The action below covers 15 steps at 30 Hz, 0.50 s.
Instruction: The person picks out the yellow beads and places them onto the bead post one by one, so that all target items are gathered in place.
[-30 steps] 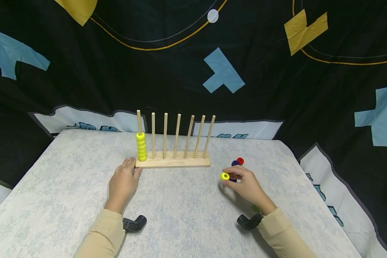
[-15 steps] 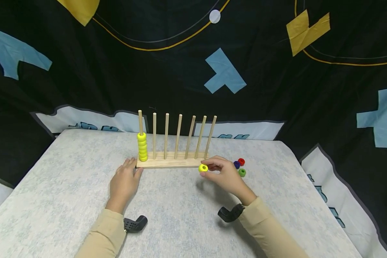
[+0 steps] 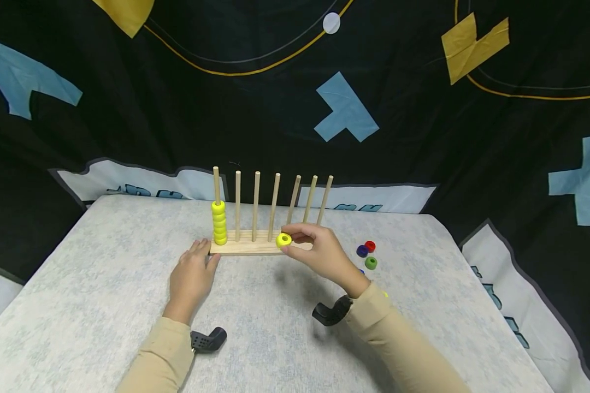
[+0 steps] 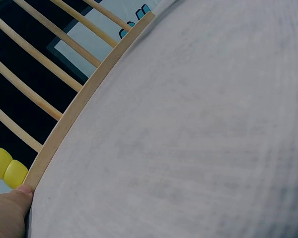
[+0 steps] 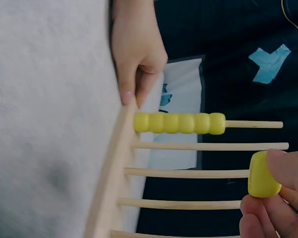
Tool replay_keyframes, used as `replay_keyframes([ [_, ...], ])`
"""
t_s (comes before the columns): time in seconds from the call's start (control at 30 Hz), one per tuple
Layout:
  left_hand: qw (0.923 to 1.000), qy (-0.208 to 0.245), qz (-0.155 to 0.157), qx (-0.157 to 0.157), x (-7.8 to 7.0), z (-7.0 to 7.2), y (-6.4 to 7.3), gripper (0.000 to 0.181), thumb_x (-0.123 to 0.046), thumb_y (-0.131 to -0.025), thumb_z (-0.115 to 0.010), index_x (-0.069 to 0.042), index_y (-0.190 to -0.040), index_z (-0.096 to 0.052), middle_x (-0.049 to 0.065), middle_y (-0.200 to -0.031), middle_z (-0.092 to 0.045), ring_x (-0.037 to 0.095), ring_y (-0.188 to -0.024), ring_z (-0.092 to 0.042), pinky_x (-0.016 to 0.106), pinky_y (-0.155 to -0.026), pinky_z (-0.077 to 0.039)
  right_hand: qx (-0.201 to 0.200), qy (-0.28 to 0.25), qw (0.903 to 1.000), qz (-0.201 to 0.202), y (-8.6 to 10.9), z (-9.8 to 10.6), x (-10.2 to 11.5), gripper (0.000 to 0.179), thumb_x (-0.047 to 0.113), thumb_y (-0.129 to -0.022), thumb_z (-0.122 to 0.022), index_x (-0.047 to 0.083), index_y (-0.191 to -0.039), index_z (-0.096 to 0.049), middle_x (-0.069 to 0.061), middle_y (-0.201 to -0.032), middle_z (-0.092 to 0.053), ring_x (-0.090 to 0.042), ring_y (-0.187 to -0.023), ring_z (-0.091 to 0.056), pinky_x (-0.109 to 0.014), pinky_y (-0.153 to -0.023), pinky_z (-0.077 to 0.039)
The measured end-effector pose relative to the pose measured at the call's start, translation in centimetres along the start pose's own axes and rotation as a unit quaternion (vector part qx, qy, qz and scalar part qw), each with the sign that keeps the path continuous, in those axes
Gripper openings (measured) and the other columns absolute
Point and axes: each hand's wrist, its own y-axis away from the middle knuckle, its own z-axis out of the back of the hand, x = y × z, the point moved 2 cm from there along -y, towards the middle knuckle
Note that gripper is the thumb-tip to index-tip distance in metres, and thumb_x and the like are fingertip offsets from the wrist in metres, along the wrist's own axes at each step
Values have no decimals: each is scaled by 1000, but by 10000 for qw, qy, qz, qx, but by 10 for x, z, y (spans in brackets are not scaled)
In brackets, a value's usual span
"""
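Observation:
A wooden peg stand (image 3: 246, 249) holds a row of several upright pegs. On its leftmost peg sits a stack of yellow beads (image 3: 219, 224). My left hand (image 3: 189, 284) holds the left end of the stand's base, thumb in front; the right wrist view shows thumb and fingers on either side of that end. Between thumb and fingertips my right hand (image 3: 324, 256) pinches a loose yellow bead (image 5: 262, 176), raised in front of the middle pegs and off every peg. The right hand hides the base's right end in the head view.
Right of the stand lie a red bead (image 3: 370, 246), a purple bead (image 3: 362, 251) and a green bead (image 3: 371, 263). Bits of a blue and a yellow bead peek out beside the right wrist. A dark curtain (image 3: 201, 120) hangs behind the table (image 3: 255, 327).
My right hand has carried the yellow bead leftward and up, from beside the loose beads to in front of the pegs. The left hand stays at the stand's end.

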Motion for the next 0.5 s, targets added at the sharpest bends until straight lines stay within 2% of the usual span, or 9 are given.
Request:
replay_keyframes([
  [0.2, 10000, 18, -16, 13, -1, 1, 0, 52, -27, -101, -58, 5, -141, -50, 23, -149, -47, 47, -139, -41, 67, -107, -39, -314, 418, 9985, 174, -19, 16, 14, 33, 18, -90, -76, 10, -121, -69, -2, -116, -73, -18, -105, -69, -34, -93, -59],
  [0.3, 10000, 21, -11, 33, -1, 1, 0, 51, -27, -101, -58, 5, -141, -50, 23, -149, -46, 47, -139, -41, 67, -107, -39, -518, 475, 9972, 247, -29, 25, 20, 33, 19, -91, -74, 11, -123, -68, -3, -114, -73, -17, -103, -69, -33, -90, -60],
  [0.5, 10000, 42, 1, 42, 0, 0, 0, 51, -27, -101, -58, 5, -141, -50, 23, -150, -46, 47, -140, -41, 67, -107, -39, -926, 380, 9929, 636, -50, 39, 31, 35, 16, -93, -72, 7, -127, -66, -7, -123, -70, -17, -105, -68, -28, -92, -58],
])
